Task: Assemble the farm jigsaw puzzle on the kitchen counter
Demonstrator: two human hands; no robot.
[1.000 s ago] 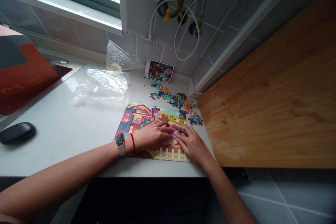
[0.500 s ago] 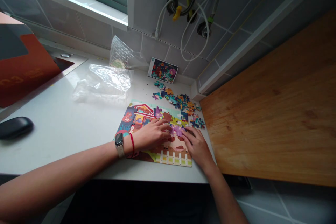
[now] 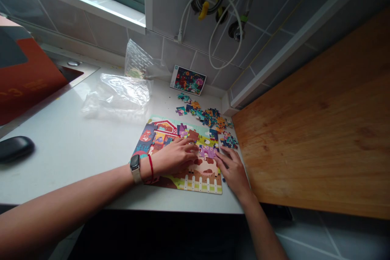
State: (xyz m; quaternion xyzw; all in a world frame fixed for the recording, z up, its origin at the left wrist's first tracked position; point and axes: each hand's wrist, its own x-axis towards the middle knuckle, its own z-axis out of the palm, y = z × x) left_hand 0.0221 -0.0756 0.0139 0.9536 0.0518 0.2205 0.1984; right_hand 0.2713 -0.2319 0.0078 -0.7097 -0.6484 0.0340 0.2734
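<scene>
A colourful farm puzzle (image 3: pixel 201 185) lies on the white counter, with a white fence along its front edge. My left hand (image 3: pixel 176 154) rests over its middle, fingers spread toward the purple pieces (image 3: pixel 207 152), and hides part of the picture. At the puzzle's right edge is my right hand (image 3: pixel 233 170), its fingers apart and the fingertips close to the purple pieces. Neither hand shows anything gripped. A brown piece (image 3: pixel 193 135) and a purple piece (image 3: pixel 182 130) lie on the upper part of the puzzle. Behind it are loose pieces (image 3: pixel 210 118) in a heap.
A picture card (image 3: pixel 188 80) leans on the tiled wall. Clear plastic bags (image 3: pixel 122 93) lie at the back left. A black mouse (image 3: pixel 16 148) and an orange box (image 3: pixel 27 77) are at the far left. A wooden board (image 3: pixel 313 130) stands on the right.
My right hand has shifted slightly right, away from the purple pieces, showing more of them. My left hand stays in nearly the same place over the puzzle. The view has moved slightly.
</scene>
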